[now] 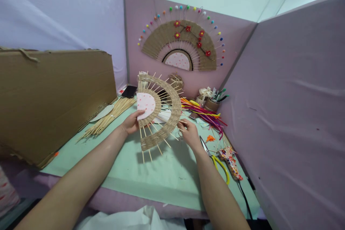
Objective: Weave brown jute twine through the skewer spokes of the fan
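A half-round woven fan (pixel 176 109) of thin sticks and tan twine is held up, tilted on its side, above the table. At its straight edge, my left hand (pixel 132 122) grips it, thumb over the pink dotted half-circle (pixel 145 105) at its centre. Bare stick ends poke out past the outer twine band. My right hand (pixel 188 131) is closed by the outer rim, with its fingers pinched among the stick tips. A thin strand seems to loop under those fingers, but what they hold is too small to make out.
Yellow-handled scissors (pixel 222 169) and a patterned glue gun (pixel 231 161) with a cord lie at right. Behind are colourful pipe cleaners (pixel 206 113) and a pen pot (pixel 212 105). Bundled sticks (pixel 113 115) and a cardboard sheet (pixel 56 97) are left. A finished fan (pixel 156 43) hangs behind.
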Demonstrator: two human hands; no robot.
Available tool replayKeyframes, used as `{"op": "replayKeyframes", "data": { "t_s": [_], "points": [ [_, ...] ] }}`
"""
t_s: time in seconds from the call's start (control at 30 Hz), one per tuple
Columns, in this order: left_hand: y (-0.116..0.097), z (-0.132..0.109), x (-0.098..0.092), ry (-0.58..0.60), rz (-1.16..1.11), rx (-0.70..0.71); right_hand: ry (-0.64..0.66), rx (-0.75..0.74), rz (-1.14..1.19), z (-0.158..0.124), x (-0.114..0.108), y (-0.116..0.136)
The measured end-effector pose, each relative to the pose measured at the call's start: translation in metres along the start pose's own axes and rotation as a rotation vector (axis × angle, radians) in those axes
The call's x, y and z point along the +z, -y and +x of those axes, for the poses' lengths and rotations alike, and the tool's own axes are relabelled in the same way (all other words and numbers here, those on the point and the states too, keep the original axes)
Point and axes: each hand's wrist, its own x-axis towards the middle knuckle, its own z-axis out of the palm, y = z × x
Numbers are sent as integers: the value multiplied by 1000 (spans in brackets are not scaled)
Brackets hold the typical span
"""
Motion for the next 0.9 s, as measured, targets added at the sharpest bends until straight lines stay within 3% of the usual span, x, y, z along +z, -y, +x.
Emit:
{"op": "replayKeyframes", "data": {
  "t_s": [0.2,0.5,0.9],
  "points": [
    [-2,-2,3,-7,2,12,-72,-17,-72,0,-3,7],
    [-5,-2,1,-30,37,7,-215,-77,-152,4,-15,-4],
    [-7,-3,-2,-42,67,-19,-184,-219,-317,5,-28,2]
  ]
}}
